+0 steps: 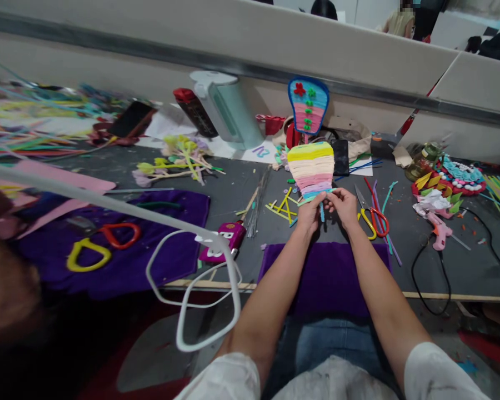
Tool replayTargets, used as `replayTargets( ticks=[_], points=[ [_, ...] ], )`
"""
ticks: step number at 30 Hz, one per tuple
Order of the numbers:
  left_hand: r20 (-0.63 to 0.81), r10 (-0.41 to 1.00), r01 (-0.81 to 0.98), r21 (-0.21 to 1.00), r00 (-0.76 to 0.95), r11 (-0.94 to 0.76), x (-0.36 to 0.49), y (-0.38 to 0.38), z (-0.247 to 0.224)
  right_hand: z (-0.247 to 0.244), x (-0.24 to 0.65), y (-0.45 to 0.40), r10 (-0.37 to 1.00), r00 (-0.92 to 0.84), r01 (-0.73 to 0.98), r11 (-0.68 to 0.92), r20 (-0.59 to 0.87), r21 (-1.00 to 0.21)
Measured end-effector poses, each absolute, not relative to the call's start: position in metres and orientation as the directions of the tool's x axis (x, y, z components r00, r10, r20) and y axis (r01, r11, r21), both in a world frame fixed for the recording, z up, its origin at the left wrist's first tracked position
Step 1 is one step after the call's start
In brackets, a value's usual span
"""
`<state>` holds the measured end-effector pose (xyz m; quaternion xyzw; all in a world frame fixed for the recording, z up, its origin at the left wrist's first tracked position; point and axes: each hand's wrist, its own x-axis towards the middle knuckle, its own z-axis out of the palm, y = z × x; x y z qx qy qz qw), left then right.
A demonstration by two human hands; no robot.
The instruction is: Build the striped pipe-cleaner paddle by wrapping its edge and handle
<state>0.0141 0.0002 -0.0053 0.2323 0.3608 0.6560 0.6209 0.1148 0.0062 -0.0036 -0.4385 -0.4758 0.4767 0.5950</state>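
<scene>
A fan-shaped striped piece in yellow, cream, pink, lilac and blue is held upright over the table. My left hand is closed on its narrow lower end. Beside it, my right hand pinches at the same end, where a blue strip hangs down between the hands; exactly what its fingertips grip is too small to make out. Behind stands a similar finished-looking piece with a blue border, red flower and green bits. Short yellow strips lie left of my hands.
Scissors and a pink glue gun lie to the right. At left are more scissors, a purple cloth, a magenta box and a pale green jug. A white cable crosses the view. Another person's blurred arm is far left.
</scene>
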Motion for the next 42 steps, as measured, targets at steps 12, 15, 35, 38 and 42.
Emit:
replayTargets(
  ticks=[12, 15, 35, 38, 42],
  points=[
    [-0.152, 0.973, -0.664, 0.747, -0.172, -0.001, 0.015, 0.001, -0.005, -0.002, 0.121, 0.006, 0.937, 0.248, 0.108, 0.227, 0.247, -0.968],
    [-0.202, 0.971, -0.731, 0.681, -0.126, 0.046, 0.015, 0.003, -0.006, -0.003, 0.116, 0.009, 0.962, 0.253, -0.134, 0.139, 0.102, -0.981],
    [-0.051, 0.967, -0.549, 0.83, -0.248, -0.097, 0.016, 0.002, -0.008, -0.008, 0.115, 0.005, 0.926, 0.284, 0.124, 0.223, 0.25, -0.967],
    [-0.035, 0.967, -0.525, 0.844, -0.254, -0.108, 0.016, 0.003, -0.01, -0.002, 0.117, 0.003, 0.925, 0.237, 0.208, 0.251, 0.298, -0.945],
    [-0.043, 0.973, -0.523, 0.848, -0.228, -0.085, 0.014, 0.002, -0.008, 0.002, 0.121, 0.004, 0.94, 0.165, 0.176, 0.27, 0.299, -0.946]
  ],
)
